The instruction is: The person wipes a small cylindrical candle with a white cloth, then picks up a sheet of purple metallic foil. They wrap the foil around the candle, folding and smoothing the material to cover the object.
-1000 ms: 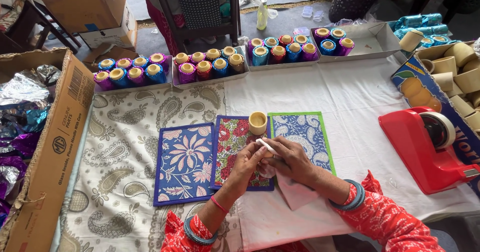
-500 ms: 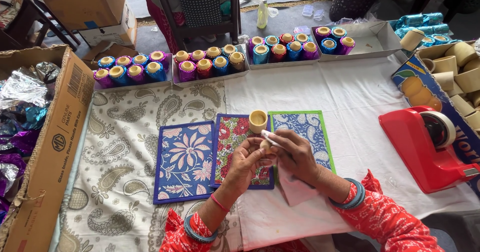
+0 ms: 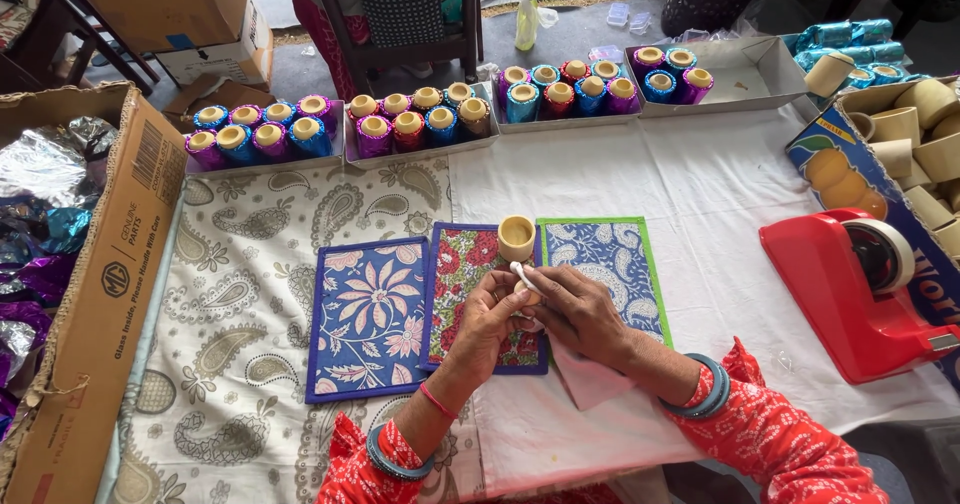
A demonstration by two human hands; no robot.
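Two hands meet mid-counter: left hand & right hand pinch a small white strip between fingertips, just below one bare cup; approx 3 trays of foil-wrapped cups done beyond, plain cups left far right

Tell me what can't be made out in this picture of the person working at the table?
- The small white piece pinched between the left hand and right hand: head view, mostly covered by fingers, too small to identify.
- The pink sheet: largely hidden under the right forearm.
- The box of plain cups: cut off by the right edge.
- The foil in the cardboard box: cut off by the left edge.
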